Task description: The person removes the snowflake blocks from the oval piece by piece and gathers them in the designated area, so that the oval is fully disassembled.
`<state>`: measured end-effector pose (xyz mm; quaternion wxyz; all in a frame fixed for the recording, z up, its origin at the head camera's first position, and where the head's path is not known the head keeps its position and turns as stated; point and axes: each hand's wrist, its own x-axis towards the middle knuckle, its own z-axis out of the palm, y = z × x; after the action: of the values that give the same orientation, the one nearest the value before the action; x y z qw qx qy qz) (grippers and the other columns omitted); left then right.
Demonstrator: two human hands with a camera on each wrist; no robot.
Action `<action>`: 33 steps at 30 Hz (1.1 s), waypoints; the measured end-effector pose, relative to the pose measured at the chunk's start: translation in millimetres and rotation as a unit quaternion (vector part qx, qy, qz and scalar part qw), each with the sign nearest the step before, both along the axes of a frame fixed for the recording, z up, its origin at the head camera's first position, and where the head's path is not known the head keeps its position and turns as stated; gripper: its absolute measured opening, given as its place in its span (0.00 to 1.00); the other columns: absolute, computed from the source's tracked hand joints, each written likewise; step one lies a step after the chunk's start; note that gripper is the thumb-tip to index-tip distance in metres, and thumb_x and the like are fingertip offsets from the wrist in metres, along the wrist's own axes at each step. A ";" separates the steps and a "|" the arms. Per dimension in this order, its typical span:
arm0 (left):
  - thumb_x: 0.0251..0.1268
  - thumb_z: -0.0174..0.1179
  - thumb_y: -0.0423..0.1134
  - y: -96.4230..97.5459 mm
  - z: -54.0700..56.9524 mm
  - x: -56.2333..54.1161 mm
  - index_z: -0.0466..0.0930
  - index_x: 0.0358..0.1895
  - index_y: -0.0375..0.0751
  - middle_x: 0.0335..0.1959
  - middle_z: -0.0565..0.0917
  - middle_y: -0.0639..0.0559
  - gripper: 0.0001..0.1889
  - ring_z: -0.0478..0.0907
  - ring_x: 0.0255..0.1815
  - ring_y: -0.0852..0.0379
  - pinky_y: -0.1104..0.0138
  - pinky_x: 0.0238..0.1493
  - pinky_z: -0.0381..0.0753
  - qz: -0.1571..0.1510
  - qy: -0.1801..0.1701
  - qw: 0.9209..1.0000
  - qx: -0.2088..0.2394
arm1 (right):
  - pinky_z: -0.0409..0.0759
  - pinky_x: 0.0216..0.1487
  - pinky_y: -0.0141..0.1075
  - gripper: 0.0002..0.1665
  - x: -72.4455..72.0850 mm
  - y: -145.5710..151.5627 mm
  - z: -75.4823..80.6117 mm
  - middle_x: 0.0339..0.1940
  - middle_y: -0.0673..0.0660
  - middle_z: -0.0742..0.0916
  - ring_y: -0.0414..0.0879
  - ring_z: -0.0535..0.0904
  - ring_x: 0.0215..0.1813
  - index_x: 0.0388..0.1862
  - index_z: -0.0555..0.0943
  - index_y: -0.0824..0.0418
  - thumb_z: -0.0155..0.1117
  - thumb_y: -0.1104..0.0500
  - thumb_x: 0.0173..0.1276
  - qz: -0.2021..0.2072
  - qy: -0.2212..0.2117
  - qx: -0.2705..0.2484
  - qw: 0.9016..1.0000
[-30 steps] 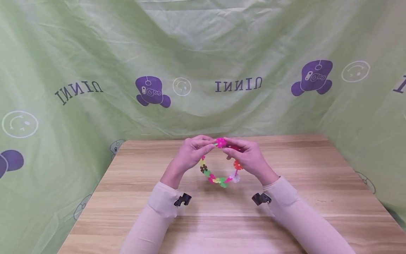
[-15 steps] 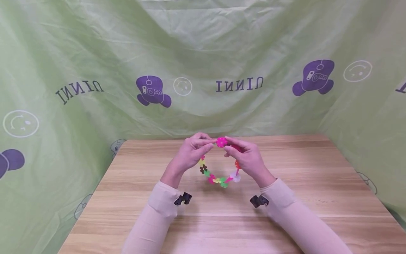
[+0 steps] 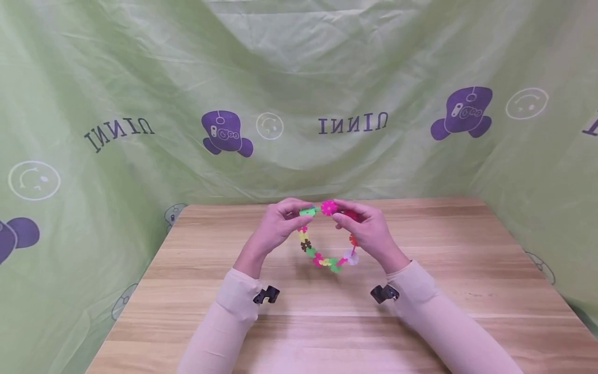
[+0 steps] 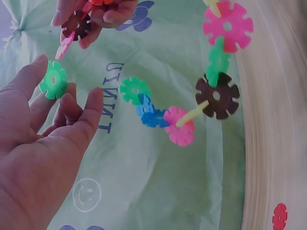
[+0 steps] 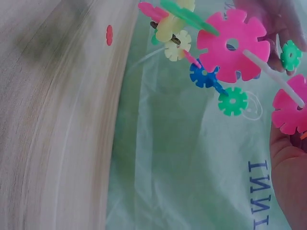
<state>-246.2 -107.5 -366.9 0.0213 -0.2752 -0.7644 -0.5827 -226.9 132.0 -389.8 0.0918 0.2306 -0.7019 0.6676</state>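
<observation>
Above the wooden desk, toward its far edge, a right hand grips a looped chain of notched flower discs, a pink disc at its fingertips. The left hand pinches a green disc, mostly hidden half a second ago. Behind: a green curtain.

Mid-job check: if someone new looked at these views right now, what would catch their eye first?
Probably the bright disc chain, hanging in a loop between the left hand and the right hand in the head view. In the left wrist view, a green disc pinched by the left hand likely comes next. Behind, green cloth with large purple figures stands out beyond the wooden table's far edge.
</observation>
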 end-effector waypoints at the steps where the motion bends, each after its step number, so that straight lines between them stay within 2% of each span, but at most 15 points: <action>1: 0.61 0.69 0.35 -0.7 -0.5 -0.3 0.84 0.53 0.36 0.46 0.83 0.47 0.17 0.77 0.31 0.50 0.68 0.30 0.78 0.004 -0.005 1.000 0.006 | 0.79 0.27 0.31 0.22 0.0 0.5 0.1 0.43 0.57 0.87 0.51 0.83 0.36 0.60 0.81 0.62 0.69 0.62 0.67 -0.003 -0.001 0.003 1.000; 4: 0.59 0.70 0.35 -3.8 -2.3 -1.3 0.84 0.53 0.38 0.45 0.83 0.48 0.18 0.76 0.32 0.55 0.71 0.29 0.76 0.021 -0.018 1.000 0.010 | 0.72 0.20 0.30 0.22 -0.3 2.1 -0.2 0.43 0.55 0.87 0.49 0.82 0.34 0.59 0.82 0.60 0.69 0.60 0.66 -0.012 -0.009 0.010 1.000; 9: 0.59 0.71 0.36 -8.9 -7.7 -5.0 0.84 0.53 0.39 0.44 0.82 0.44 0.18 0.76 0.35 0.54 0.71 0.32 0.78 0.042 -0.035 0.998 0.014 | 0.71 0.19 0.30 0.22 0.0 4.6 -0.5 0.42 0.53 0.87 0.48 0.80 0.33 0.59 0.82 0.59 0.70 0.58 0.66 -0.021 -0.026 0.016 0.999; 14: 0.60 0.71 0.39 -17.8 -15.8 -14.7 0.83 0.55 0.40 0.49 0.82 0.47 0.20 0.81 0.45 0.53 0.66 0.43 0.82 0.055 -0.051 0.997 0.005 | 0.72 0.19 0.31 0.22 0.3 6.6 0.7 0.43 0.54 0.87 0.50 0.80 0.35 0.58 0.83 0.57 0.71 0.55 0.65 -0.024 -0.045 0.016 0.999; 17: 0.60 0.70 0.41 -26.6 -22.4 -23.5 0.83 0.56 0.41 0.48 0.82 0.48 0.20 0.81 0.48 0.52 0.60 0.47 0.82 0.072 -0.066 0.995 -0.012 | 0.72 0.19 0.31 0.22 0.2 7.4 2.0 0.44 0.54 0.87 0.51 0.80 0.35 0.58 0.83 0.56 0.72 0.54 0.65 -0.027 -0.051 0.017 0.998; 21: 0.61 0.69 0.44 -38.7 -34.8 -36.3 0.82 0.58 0.41 0.44 0.82 0.46 0.22 0.78 0.45 0.49 0.60 0.41 0.81 0.106 -0.104 0.987 -0.057 | 0.73 0.19 0.31 0.21 0.1 7.2 3.4 0.44 0.55 0.87 0.52 0.80 0.35 0.57 0.83 0.56 0.72 0.55 0.64 -0.022 -0.050 0.015 0.998; 24: 0.61 0.69 0.45 -45.1 -46.2 -46.2 0.80 0.59 0.41 0.43 0.81 0.46 0.24 0.77 0.44 0.48 0.57 0.42 0.81 0.124 -0.132 0.979 -0.092 | 0.75 0.22 0.32 0.21 0.4 7.4 3.4 0.43 0.56 0.87 0.57 0.79 0.36 0.56 0.84 0.57 0.72 0.56 0.64 -0.018 -0.046 0.013 0.999; 28: 0.62 0.69 0.43 -54.5 -61.7 -58.2 0.78 0.61 0.38 0.42 0.81 0.45 0.25 0.76 0.41 0.49 0.48 0.46 0.79 0.136 -0.147 0.973 -0.113 | 0.78 0.28 0.33 0.20 0.1 8.7 2.2 0.44 0.56 0.87 0.59 0.79 0.37 0.56 0.84 0.58 0.71 0.57 0.65 -0.018 -0.042 0.018 0.999; 33: 0.63 0.67 0.43 -70.8 -77.6 -67.1 0.74 0.65 0.36 0.44 0.80 0.44 0.29 0.75 0.42 0.51 0.55 0.45 0.79 0.159 -0.160 0.965 -0.137 | 0.81 0.33 0.35 0.20 -0.9 10.6 1.1 0.46 0.56 0.87 0.53 0.81 0.38 0.56 0.84 0.57 0.71 0.57 0.65 -0.010 -0.038 0.027 0.999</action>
<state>-313.2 -178.3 -444.5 -0.0467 -0.0538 -0.8645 -0.4976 -227.8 142.6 -388.6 0.0651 0.2002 -0.7249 0.6560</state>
